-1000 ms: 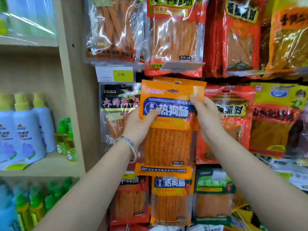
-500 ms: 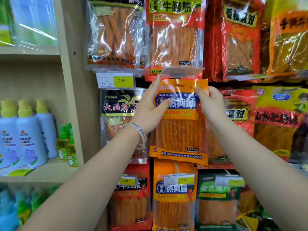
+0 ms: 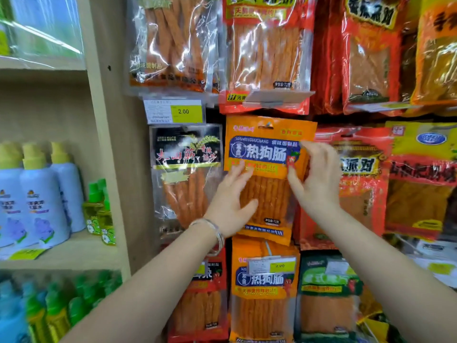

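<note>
Head view: the flat orange plastic snack packet hangs upright at centre, its long axis running 12 to 6 o'clock, top edge up. The left hand, fingers straight, touches its 7 o'clock corner. The right hand, loosely open, touches its 3 o'clock edge.

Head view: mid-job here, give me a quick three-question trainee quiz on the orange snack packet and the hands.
1. True or false: the left hand rests on the orange packet with straight fingers.
2. Which price shows on the yellow tag up and to the left of the packet? A 2.00, B 5.50, C 9.00.
3. Fill in: the bracelet sits on the ___ wrist.
Key: 1 true; 2 A; 3 left.
</note>
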The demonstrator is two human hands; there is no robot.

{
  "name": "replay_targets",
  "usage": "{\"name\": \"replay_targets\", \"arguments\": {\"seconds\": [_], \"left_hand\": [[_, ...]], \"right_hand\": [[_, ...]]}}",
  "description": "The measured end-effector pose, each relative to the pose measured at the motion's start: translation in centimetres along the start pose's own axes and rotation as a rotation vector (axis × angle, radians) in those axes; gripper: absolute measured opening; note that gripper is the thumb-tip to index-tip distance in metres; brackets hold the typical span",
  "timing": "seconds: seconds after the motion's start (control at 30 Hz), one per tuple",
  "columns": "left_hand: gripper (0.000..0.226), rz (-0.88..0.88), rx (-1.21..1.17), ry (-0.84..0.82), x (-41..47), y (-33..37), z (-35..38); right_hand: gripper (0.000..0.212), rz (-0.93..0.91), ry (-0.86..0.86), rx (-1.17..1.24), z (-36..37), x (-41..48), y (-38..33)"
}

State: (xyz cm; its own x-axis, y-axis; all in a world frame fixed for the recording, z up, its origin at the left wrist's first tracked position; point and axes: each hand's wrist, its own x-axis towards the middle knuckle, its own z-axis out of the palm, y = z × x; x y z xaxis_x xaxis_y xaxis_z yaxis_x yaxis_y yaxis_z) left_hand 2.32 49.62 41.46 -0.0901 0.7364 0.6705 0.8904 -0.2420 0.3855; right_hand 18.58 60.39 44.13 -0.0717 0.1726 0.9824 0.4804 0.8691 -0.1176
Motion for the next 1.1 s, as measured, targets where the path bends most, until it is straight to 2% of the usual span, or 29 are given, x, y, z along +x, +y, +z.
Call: {"name": "replay_targets", "arguments": {"seconds": [0.1, 0.17, 0.23, 0.3, 0.47, 0.53, 0.73, 0.87, 1.03, 1.1], "left_hand": [[0.071, 0.037, 0.130, -0.067, -1.1, -1.7, 2.0], [0.077, 0.046, 0.195, -0.103, -1.4, -2.5, 3.1], [0.082, 0.030, 0.237, -0.138, -1.0, -3.1, 3.8], [0.085, -0.007, 0.263, -0.163, 0.0, -3.7, 4.1], [0.088, -0.078, 0.280, -0.227, 3.4, -4.9, 4.7], [0.089, -0.095, 0.311, -0.246, 4.4, -5.6, 5.3], [0.090, -0.195, 0.318, -0.333, 6.9, -6.8, 6.0], [0.087, -0.269, 0.242, -0.341, 7.6, -6.0, 5.5], [0.067, -0.327, -0.018, -0.269, 5.6, -2.7, 4.3], [0.056, -0.289, -0.089, -0.195, 2.9, -0.8, 3.4]], "right_hand": [[0.047, -0.318, -0.173, -0.222, 0.2, -2.5, 1.0], [0.062, -0.364, -0.358, -0.315, 0.8, -3.9, 1.6], [0.076, -0.338, -0.507, -0.400, 1.4, -4.2, 1.7], [0.081, -0.310, -0.548, -0.469, 2.3, -3.7, 1.7], [0.073, -0.256, -0.714, -0.620, 6.0, -1.8, 1.8], [0.067, -0.196, -0.773, -0.625, 7.3, -1.1, 2.0], [0.067, -0.075, -0.903, -0.566, 9.2, 0.5, 2.1], [0.068, 0.132, -0.904, -0.352, 9.2, 1.7, 1.5], [0.036, 0.653, -0.666, 0.287, 6.2, 2.0, -0.5], [0.022, 0.764, -0.592, 0.442, 3.6, 0.6, -1.9]]}}
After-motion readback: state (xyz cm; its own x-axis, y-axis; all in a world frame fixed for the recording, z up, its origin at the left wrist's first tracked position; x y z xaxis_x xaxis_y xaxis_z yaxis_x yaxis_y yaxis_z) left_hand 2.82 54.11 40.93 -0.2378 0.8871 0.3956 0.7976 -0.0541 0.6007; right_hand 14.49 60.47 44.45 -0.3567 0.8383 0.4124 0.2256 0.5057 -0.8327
